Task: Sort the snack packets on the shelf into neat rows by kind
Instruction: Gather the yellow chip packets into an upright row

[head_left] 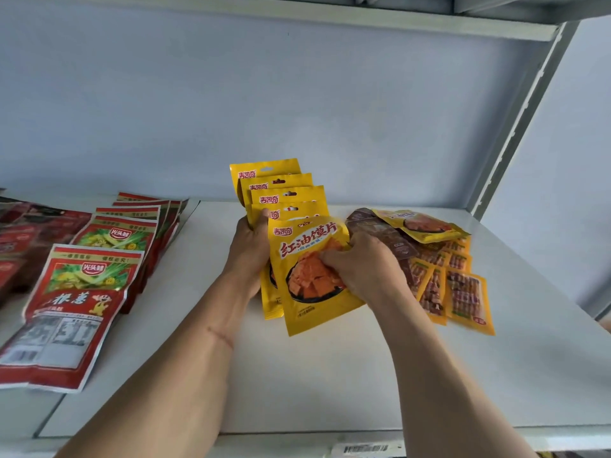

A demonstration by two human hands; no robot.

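On the white shelf (330, 375) at mid-frame, my left hand (249, 249) clasps the fanned yellow packets (281, 193) while my right hand (360, 266) pinches the front packet (310, 292); slick foil could let them slide apart.

Yellow packets (310, 276) with orange chips; red packets (79, 292), green leaves

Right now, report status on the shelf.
Left hand grips yellow packets. Right hand pinches front packet. Mixed pile unsorted beside it.
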